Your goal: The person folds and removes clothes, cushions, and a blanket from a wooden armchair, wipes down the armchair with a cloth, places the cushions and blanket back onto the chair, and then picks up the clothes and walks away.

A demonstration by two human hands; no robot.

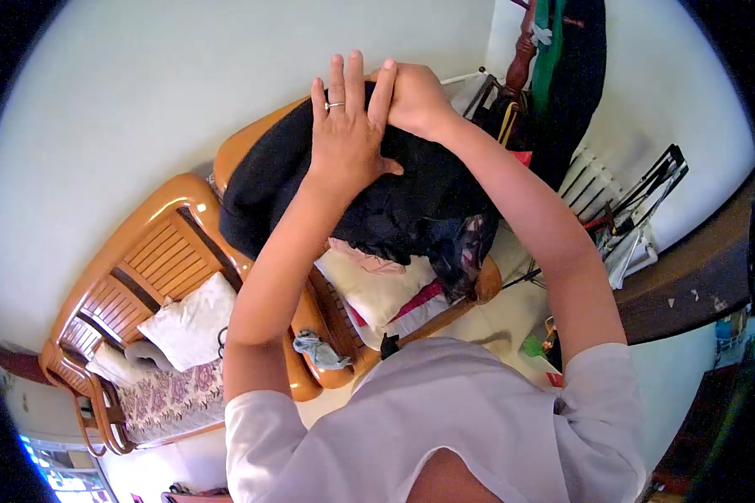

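A large black garment (428, 189), perhaps a coat, is draped over the wooden chair (256, 138). My left hand (346, 138), with a ring on one finger, lies over the upper part of this garment, its fingers spread and thumb out. Right beside it, at the top edge of the cloth, my right hand (418, 99) is closed like a fist. Its fingertips are turned away and partly behind my left hand, so what they grip is hidden. A patterned dark cloth (470, 251) hangs at the garment's lower right.
Below the garment, a cream cushion (373, 289) rests on the chair seat. A grey cloth (320, 350) lies on the armrest. To the left stands a wooden sofa (164, 243) with a white pillow (195, 323). Dark clothes (575, 75) hang on a wooden stand at upper right, near folded metal racks (646, 193).
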